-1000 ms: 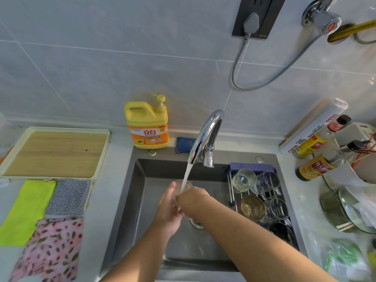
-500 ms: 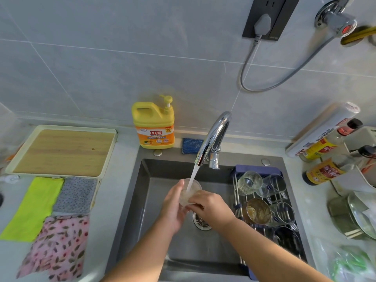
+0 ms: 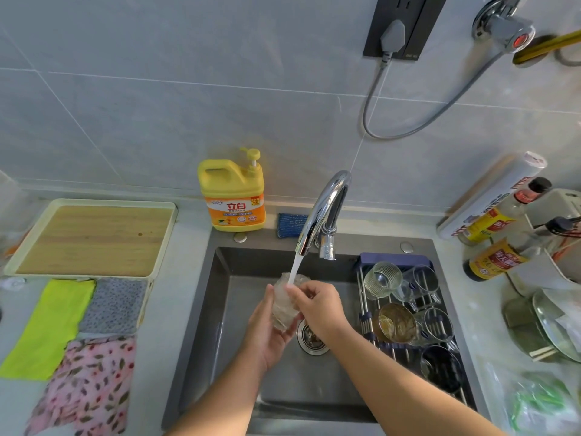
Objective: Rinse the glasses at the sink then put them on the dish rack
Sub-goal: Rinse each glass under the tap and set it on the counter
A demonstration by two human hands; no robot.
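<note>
My left hand [image 3: 267, 336] wraps the glass [image 3: 283, 309] over the middle of the sink [image 3: 220, 309], under the stream [image 3: 294, 270] from the tap [image 3: 327, 209]. My right hand [image 3: 319, 313] pinches its rim. I'd grip firmly and turn it slowly so water sweeps every wall. I can't tell whether residue remains inside or whether the right fingers reach inside. The dish rack [image 3: 363, 297] waits to the right.

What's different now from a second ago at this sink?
The right hand, which covered the top of the glass a second ago, has slid to its right side, so more of the glass shows. The left hand still grips it under the running water. The glasses on the dish rack have not moved.
</note>
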